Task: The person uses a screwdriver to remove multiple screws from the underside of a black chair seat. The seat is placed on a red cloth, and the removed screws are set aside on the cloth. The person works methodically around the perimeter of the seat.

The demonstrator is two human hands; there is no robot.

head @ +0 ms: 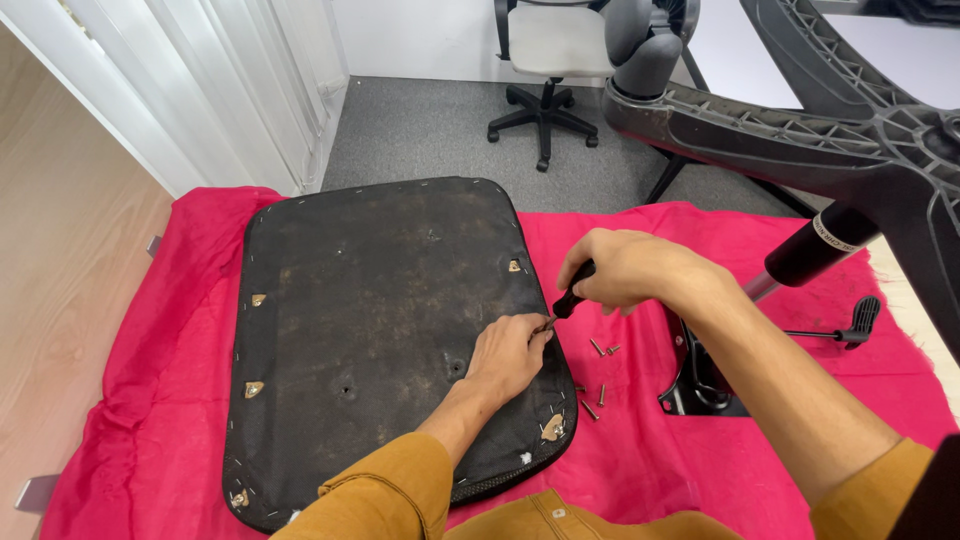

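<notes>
So we've got the left hand (510, 352) resting on the right edge of the black seat bottom (390, 340), fingers pinched narrow around something tiny at the tip of the screwdriver (568, 298). Probably a screw, but it's too small for us to say for sure. The right hand (625, 268) is closed around the screwdriver's black handle, just above the left hand, with the shaft angled down toward those pinched fingertips.

The seat bottom lies flat on a pink cloth (720, 440) spread over the worktop, underside up, with a few brass-coloured brackets along its edges. A handful of loose screws (598, 375) sit on the cloth just right of the seat, near both hands.

Harder to make out: the black metal plate (700, 385) is mostly hidden behind the right forearm. The chair base (800, 140) with its gas cylinder (815, 250) looms top right and gets cut off by the frame. Another office chair (548, 60) in the back is cut off at the top too.
</notes>
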